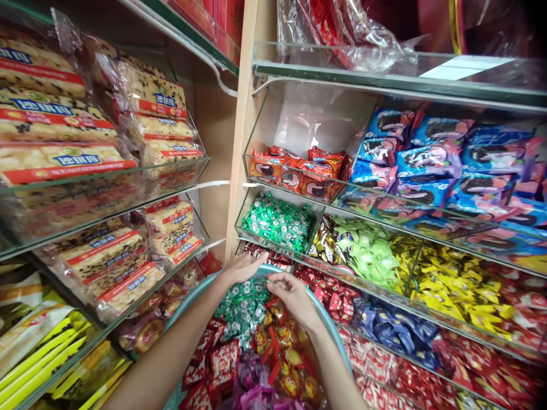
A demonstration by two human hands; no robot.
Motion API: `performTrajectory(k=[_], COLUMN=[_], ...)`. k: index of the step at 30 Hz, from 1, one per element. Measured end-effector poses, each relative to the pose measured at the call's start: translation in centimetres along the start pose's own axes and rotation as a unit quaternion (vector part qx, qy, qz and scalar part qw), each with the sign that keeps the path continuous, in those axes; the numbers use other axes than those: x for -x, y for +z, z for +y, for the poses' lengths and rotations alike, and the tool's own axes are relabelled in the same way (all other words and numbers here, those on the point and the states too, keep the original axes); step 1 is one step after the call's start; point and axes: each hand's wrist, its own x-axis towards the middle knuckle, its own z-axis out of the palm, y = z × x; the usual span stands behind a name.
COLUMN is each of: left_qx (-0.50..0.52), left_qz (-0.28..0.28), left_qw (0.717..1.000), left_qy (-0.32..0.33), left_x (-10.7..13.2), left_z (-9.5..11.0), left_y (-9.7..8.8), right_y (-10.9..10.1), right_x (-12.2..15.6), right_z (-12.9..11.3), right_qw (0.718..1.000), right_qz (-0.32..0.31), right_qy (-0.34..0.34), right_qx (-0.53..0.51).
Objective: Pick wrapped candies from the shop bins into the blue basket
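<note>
My left hand (241, 267) lies over the far rim of a light blue basket (190, 302), fingers stretched out flat, touching the green wrapped candies (243, 307) heaped inside. My right hand (290, 296) is beside it, fingers bent and pinched over the same green candies; whether it grips one is hidden. The basket also holds red packets (220, 361), orange-gold sweets (286, 353) and purple ones (252, 393). Just above the hands a glass bin of green candies (277, 222) sits on the shelf.
Glass shelves surround me. Blue and orange biscuit packs (431, 165) lie at upper right, with lime, yellow and red candies (448, 285) in bins below. Stacked nougat bars (55, 136) fill the left shelves. A wooden post (239, 142) divides the two units.
</note>
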Motion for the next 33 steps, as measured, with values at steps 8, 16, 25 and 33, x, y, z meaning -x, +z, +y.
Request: performTrajectory(k=[8, 16, 25, 33], left_qx=[0.0, 0.007, -0.009, -0.007], left_qz=[-0.001, -0.011, -0.002, 0.004], left_qw=[1.0, 1.0, 0.999, 1.0], left_qy=[0.008, 0.013, 0.037, 0.015], left_x=[-0.1, -0.3, -0.5, -0.1], left_z=[0.0, 0.4, 0.7, 0.7], left_y=[0.2, 0.4, 0.4, 0.2], right_y=[0.0, 0.0, 1.2, 2.5], right_x=[0.1, 0.5, 0.8, 0.0], right_z=[1.2, 2.9, 1.9, 3.0], right_qw=[0.996, 0.96, 0.941, 0.931], right_qz=[-0.012, -0.009, -0.061, -0.063], right_qy=[-0.046, -0.08, -0.063, -0.044], right_qx=[0.074, 0.269, 0.326, 0.356])
